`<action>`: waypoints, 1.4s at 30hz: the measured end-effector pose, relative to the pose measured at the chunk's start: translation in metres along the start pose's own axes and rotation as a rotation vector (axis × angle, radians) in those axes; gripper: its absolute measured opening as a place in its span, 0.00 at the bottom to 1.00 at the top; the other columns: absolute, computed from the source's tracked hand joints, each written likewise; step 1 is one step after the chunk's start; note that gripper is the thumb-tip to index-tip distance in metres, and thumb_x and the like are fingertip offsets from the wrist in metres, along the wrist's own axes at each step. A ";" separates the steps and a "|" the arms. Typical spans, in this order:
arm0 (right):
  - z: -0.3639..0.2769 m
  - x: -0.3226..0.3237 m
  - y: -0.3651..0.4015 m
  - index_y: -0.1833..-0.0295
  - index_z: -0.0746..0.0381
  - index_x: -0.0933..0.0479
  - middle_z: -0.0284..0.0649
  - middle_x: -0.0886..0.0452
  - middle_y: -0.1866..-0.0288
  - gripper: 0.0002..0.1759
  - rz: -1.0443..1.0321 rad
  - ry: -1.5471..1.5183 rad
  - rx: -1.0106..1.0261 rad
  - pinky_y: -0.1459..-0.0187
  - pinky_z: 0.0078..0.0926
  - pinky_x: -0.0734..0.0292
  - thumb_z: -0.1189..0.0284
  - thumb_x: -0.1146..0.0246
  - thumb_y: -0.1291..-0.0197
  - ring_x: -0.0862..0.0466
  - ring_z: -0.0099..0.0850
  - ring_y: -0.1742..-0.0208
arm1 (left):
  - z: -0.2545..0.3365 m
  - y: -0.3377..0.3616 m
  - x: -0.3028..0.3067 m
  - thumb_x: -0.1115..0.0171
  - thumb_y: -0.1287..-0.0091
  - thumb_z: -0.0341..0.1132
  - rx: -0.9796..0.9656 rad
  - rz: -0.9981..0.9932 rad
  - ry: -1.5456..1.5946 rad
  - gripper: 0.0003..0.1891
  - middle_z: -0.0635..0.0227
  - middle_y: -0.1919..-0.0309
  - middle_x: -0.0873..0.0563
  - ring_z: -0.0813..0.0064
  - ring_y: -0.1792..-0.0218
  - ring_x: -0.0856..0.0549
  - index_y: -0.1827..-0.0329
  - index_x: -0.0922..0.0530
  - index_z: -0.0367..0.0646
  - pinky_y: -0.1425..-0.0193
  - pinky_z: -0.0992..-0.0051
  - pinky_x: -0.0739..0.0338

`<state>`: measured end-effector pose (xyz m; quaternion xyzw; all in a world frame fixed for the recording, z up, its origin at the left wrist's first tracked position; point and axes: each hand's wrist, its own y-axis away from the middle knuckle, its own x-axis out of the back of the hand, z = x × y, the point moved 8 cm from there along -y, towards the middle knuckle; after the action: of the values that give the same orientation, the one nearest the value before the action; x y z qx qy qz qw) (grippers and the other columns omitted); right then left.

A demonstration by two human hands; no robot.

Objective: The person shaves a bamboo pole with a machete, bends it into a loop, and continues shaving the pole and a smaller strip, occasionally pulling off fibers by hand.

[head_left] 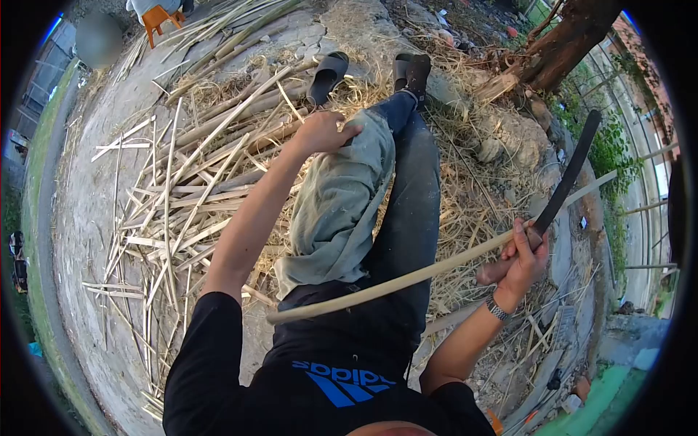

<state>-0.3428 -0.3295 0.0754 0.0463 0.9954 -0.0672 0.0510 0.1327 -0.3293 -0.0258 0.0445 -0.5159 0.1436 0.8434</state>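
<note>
Right fingers (pixel 521 245) curl round knife (pixel 571 171) (touching strip (pixel 396 282)).

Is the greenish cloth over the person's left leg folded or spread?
Spread, though rumpled: the cloth drapes wide and loose, creases across it.

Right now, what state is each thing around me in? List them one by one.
Right hand: closed round the knife's handle.
Knife: blade bare, pointing away from you.
Long pale strip: held at the right hand, crossing above your lap.
Left hand: on the cloth, grip unclear.
Cloth: draped over your leg, creased.
Watch: fastened.
Cut strips: scattered, crisscrossed on the ground.
Orange chair: upright.
</note>
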 end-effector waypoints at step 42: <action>0.057 0.043 0.015 0.47 0.64 0.24 0.46 0.11 0.56 0.16 0.086 -0.065 -0.187 0.81 0.19 0.28 0.78 0.27 0.38 0.25 0.18 0.80 | 0.065 0.166 0.065 0.46 0.19 0.29 0.098 0.176 0.739 0.11 0.61 0.54 0.11 0.79 0.56 0.14 0.45 0.19 0.31 0.52 0.77 0.20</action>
<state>-0.3785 -0.3194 0.0127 0.0820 0.9922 0.0266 0.0904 0.0568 -0.1726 0.0492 -0.0143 -0.1716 0.2463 0.9538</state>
